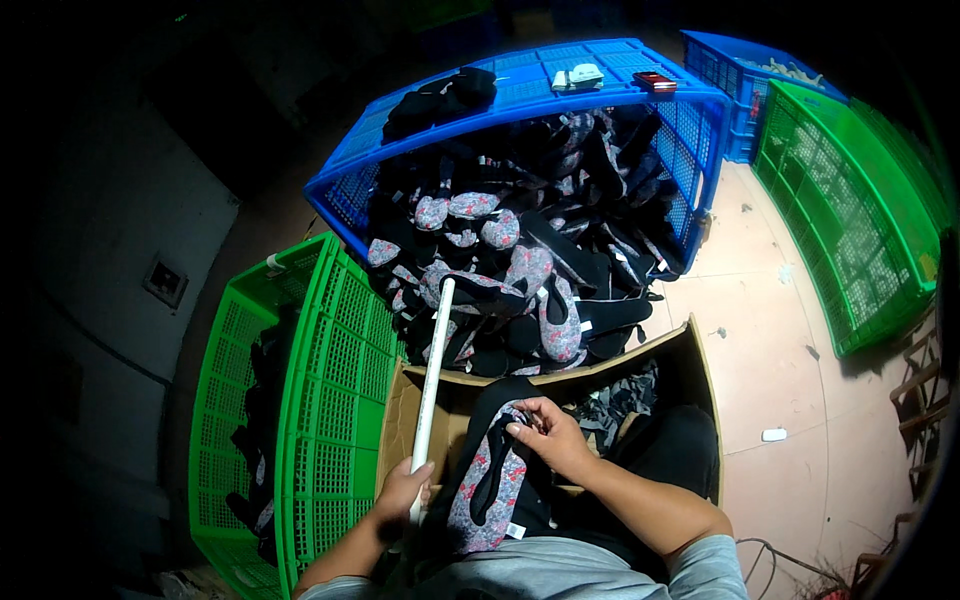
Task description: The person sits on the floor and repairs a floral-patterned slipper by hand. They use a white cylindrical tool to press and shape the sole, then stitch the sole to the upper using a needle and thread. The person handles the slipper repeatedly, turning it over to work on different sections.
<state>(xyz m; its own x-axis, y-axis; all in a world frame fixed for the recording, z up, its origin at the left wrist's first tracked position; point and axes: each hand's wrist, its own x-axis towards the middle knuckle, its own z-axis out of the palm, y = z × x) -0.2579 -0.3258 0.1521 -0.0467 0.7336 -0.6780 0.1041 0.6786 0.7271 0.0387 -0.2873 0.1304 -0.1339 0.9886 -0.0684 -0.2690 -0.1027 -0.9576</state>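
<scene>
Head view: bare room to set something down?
Free: pale floor between the cardboard box and right green crate, bar litter and a small white oblong; the large blue crate's top, between black cloth and white object. Crowded: that crate's mouth, packed with floral fabric pieces; the cardboard box, with grey scraps inside and the white tube over its left end.

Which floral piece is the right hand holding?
The floral piece beside the grey shirt, its far end in the right hand; other floral pieces lie farther away.

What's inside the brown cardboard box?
Toward the right of the cardboard box, crumpled gray and dark scraps show. The person's legs, the floral piece and the right hand cover much of the rest, so what lies beneath them can't be seen.
</scene>
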